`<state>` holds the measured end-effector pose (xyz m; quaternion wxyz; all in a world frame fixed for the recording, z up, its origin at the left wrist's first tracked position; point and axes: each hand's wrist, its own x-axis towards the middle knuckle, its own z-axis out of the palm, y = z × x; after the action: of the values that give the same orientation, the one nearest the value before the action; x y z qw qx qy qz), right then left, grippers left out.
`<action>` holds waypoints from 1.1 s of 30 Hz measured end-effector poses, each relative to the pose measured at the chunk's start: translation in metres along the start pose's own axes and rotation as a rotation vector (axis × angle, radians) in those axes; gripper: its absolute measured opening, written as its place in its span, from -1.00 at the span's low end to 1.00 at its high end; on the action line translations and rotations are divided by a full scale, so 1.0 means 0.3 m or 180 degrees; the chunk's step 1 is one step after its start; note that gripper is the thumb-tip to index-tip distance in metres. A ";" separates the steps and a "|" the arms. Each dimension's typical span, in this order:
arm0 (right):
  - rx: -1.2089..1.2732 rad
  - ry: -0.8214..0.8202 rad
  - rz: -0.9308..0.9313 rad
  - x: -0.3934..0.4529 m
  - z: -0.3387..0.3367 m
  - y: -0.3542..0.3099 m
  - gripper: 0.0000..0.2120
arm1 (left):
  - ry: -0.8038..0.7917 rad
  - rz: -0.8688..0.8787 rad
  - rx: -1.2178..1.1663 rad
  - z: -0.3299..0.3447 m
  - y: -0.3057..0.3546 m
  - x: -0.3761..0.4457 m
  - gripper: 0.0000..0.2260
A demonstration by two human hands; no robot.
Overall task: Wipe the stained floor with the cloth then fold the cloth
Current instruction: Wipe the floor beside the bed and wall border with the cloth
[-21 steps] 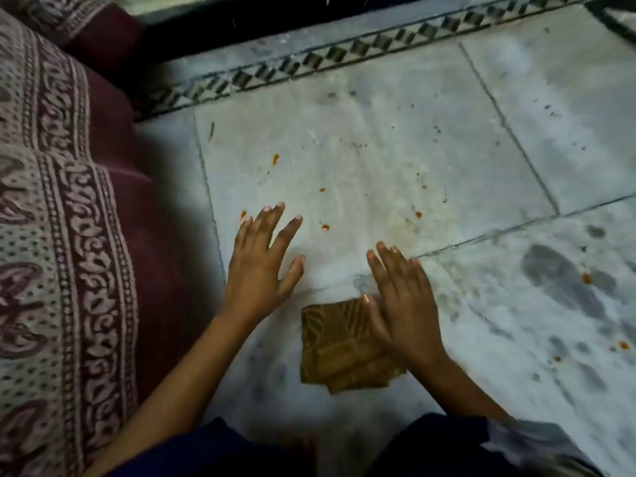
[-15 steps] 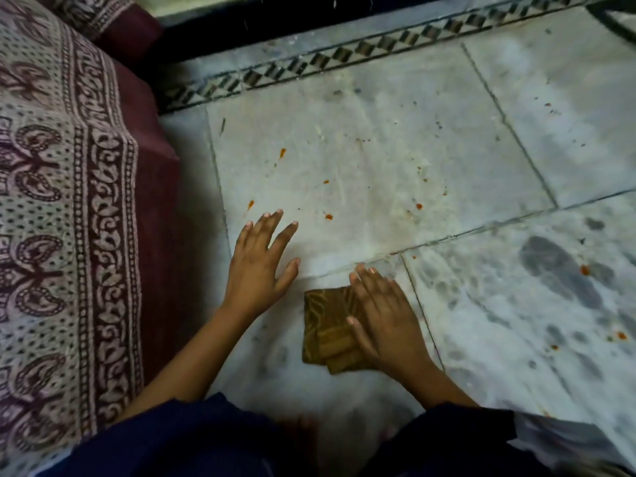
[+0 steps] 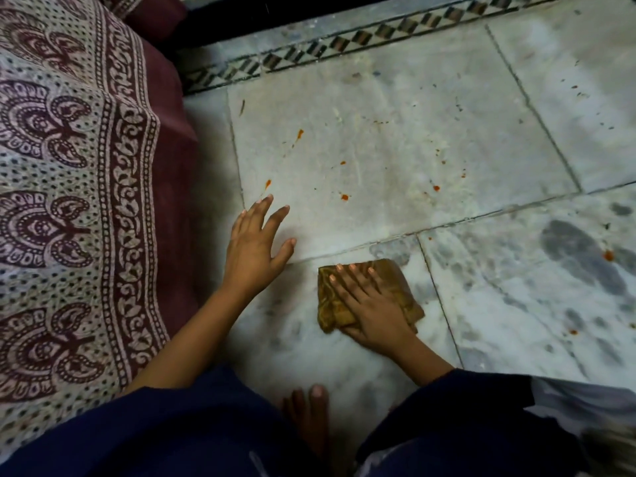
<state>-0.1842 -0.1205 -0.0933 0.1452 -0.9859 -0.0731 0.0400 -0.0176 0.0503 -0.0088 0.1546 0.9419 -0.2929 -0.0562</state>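
Right hand (image 3: 370,304) now flat, fingers together, fully on cloth (image 3: 399,284), slid nearer; left hand (image 3: 256,249) spread on floor (image 3: 395,139), unchanged.

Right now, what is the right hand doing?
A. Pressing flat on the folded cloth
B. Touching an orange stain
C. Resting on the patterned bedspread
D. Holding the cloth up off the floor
A: the right hand lies with fingers straight on top of the cloth, which sits on the floor; the orange stains lie farther out, untouched.
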 end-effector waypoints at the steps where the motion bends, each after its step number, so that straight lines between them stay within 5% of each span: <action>1: 0.0011 0.0001 -0.0027 0.005 0.000 0.002 -0.28 | 0.0011 -0.0079 -0.0052 0.003 -0.011 -0.001 -0.46; 4: 0.0659 0.0156 0.0062 0.026 -0.017 0.027 -0.35 | 0.0064 -0.0270 -0.0198 0.009 -0.039 0.005 -0.45; 10: 0.4435 0.1419 0.1796 0.163 -0.273 0.001 -0.74 | 0.0009 -0.0570 -0.0484 0.012 -0.099 0.049 -0.35; 14: 0.5338 0.1697 0.2015 0.271 -0.427 0.053 -0.39 | -0.0130 -0.0620 -0.0711 0.014 -0.123 0.098 -0.29; 18: 0.4552 0.2280 0.2103 0.336 -0.503 0.097 -0.60 | -0.0172 -0.0698 -0.0999 0.001 -0.144 0.151 -0.29; 23: 0.2823 0.2247 0.1968 0.399 -0.441 0.178 -0.63 | -0.0079 -0.0758 -0.0742 0.045 -0.191 0.245 -0.49; 28: 0.1394 0.1491 0.2304 0.476 -0.308 0.280 -0.42 | 0.0024 -0.1027 -0.0139 0.129 -0.195 0.271 -0.33; 33: 0.0610 0.0558 0.1891 0.505 -0.201 0.295 -0.12 | 0.0048 -0.1338 -0.0005 0.199 -0.204 0.231 -0.35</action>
<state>-0.0170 -0.1975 -0.0704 0.2250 -0.9457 0.2348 0.0022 0.0603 0.0430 -0.0862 0.1424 0.9825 -0.0887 -0.0804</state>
